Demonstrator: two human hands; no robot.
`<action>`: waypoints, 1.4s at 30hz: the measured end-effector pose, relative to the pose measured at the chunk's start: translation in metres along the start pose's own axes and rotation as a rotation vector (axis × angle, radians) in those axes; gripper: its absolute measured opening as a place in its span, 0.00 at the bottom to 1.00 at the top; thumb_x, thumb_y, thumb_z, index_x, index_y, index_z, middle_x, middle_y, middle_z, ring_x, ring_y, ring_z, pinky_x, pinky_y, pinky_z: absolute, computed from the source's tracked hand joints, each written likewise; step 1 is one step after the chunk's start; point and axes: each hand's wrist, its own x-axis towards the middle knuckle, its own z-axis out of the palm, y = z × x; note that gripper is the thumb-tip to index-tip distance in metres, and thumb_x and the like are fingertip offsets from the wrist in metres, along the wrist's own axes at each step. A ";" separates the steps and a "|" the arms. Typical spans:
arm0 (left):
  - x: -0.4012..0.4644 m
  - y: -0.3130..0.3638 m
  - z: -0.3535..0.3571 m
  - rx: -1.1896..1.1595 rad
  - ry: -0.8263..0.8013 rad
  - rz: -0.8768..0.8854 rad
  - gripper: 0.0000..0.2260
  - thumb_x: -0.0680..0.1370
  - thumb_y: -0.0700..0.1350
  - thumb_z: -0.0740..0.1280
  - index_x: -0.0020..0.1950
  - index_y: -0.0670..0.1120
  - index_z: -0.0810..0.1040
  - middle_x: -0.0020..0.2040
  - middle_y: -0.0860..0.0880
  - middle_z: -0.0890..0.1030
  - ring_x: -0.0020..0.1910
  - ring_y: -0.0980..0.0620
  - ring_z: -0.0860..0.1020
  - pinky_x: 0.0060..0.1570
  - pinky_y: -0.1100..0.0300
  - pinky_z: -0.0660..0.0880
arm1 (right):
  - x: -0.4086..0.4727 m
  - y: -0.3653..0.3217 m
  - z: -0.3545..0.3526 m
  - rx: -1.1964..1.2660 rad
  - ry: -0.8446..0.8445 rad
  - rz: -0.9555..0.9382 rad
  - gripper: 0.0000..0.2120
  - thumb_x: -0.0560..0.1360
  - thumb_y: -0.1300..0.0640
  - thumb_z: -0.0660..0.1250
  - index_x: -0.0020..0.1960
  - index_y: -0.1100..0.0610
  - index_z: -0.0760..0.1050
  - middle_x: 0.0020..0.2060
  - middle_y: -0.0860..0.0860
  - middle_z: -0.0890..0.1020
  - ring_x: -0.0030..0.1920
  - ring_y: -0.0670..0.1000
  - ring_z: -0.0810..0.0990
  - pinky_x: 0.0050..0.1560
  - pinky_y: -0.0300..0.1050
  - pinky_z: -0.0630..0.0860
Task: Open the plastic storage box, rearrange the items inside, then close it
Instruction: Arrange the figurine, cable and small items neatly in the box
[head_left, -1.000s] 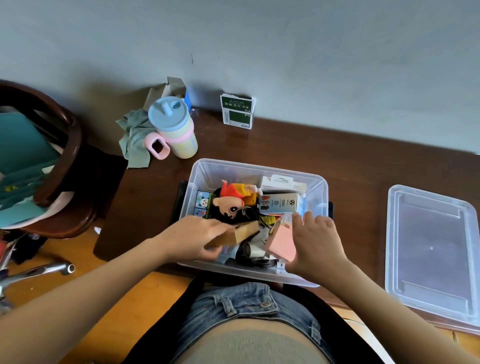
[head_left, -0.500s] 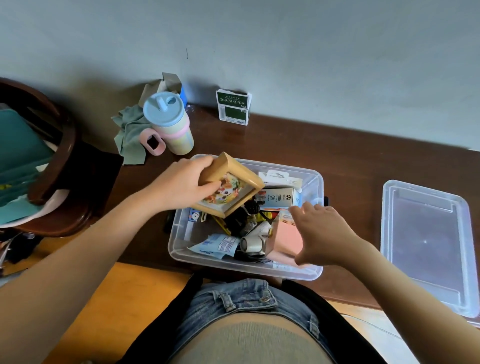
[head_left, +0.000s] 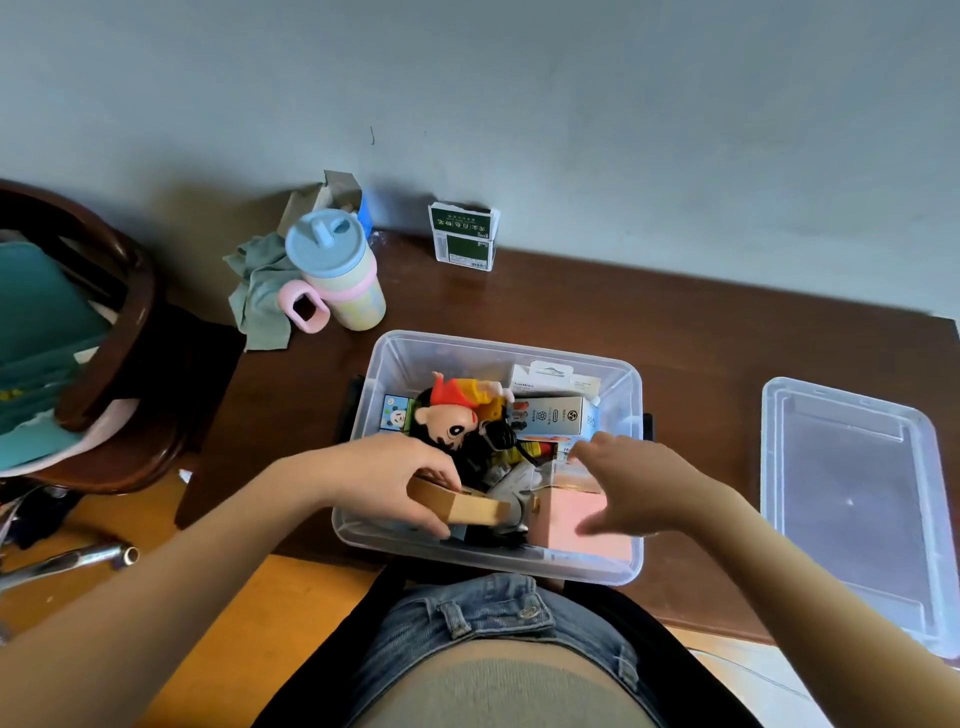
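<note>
The clear plastic storage box (head_left: 498, 349) stands open on the brown table, right in front of me. Its clear lid (head_left: 852, 499) lies flat on the table to the right. My left hand (head_left: 384, 478) grips a wooden picture frame (head_left: 467, 508), held low and edge-on at the box's near left. My right hand (head_left: 639, 483) hovers with spread fingers over a pink box (head_left: 563, 517) at the near right corner, holding nothing. Deeper inside lie a cartoon doll (head_left: 452, 415), a white and blue carton (head_left: 550, 415) and dark small items.
A pastel cup with a blue lid (head_left: 337, 275) and a green cloth (head_left: 260, 306) sit at the table's back left. A green and white carton (head_left: 462, 236) stands against the wall. A dark wooden chair (head_left: 119, 332) is on the left.
Half a second ago my left hand held the frame up above the box, picture showing; it has come back down into the near left. My right hand's fingers have spread off the pink box.
</note>
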 end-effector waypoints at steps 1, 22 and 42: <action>0.001 0.000 -0.001 -0.027 -0.027 -0.012 0.17 0.71 0.66 0.66 0.55 0.61 0.76 0.52 0.64 0.77 0.50 0.67 0.74 0.47 0.70 0.69 | 0.004 0.004 -0.003 0.082 0.011 0.034 0.27 0.71 0.38 0.67 0.63 0.53 0.70 0.56 0.49 0.78 0.51 0.49 0.77 0.50 0.44 0.76; 0.106 0.000 0.011 0.456 0.524 -0.076 0.21 0.74 0.51 0.70 0.64 0.52 0.67 0.62 0.48 0.69 0.61 0.47 0.70 0.61 0.52 0.67 | 0.053 0.012 0.021 0.159 0.528 0.218 0.24 0.73 0.40 0.67 0.61 0.52 0.65 0.44 0.48 0.81 0.37 0.48 0.79 0.31 0.40 0.73; 0.097 -0.012 0.012 0.621 0.329 -0.153 0.22 0.78 0.54 0.63 0.71 0.51 0.66 0.71 0.44 0.63 0.63 0.41 0.68 0.53 0.49 0.73 | 0.055 0.014 0.020 0.196 0.590 0.003 0.28 0.72 0.53 0.70 0.70 0.49 0.68 0.59 0.51 0.75 0.54 0.53 0.77 0.47 0.44 0.74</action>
